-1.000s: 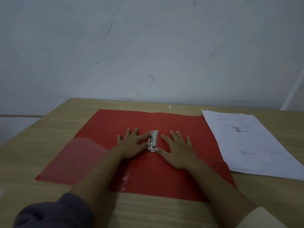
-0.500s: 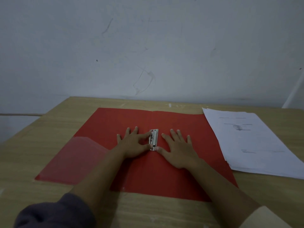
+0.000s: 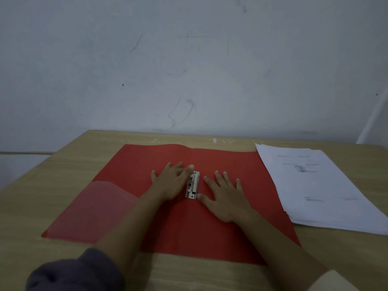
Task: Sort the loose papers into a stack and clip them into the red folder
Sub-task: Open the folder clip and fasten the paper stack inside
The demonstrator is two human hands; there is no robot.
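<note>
The folder [image 3: 147, 164] is laid open on the table [image 3: 52, 175]; both hands are spread flat beside its clip [image 3: 192, 185]. Nothing is grasped by the left hand [image 3: 171, 183] or right hand [image 3: 225, 196]; the papers [image 3: 315, 185] are stacked rightward.

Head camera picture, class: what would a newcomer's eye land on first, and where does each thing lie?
The open red folder spread flat across the middle of the wooden table stands out most. At its centre sits a small metal clip, with the left hand and right hand flat on either side of it. A stack of white papers lies to the folder's right, overlapping its edge.
</note>
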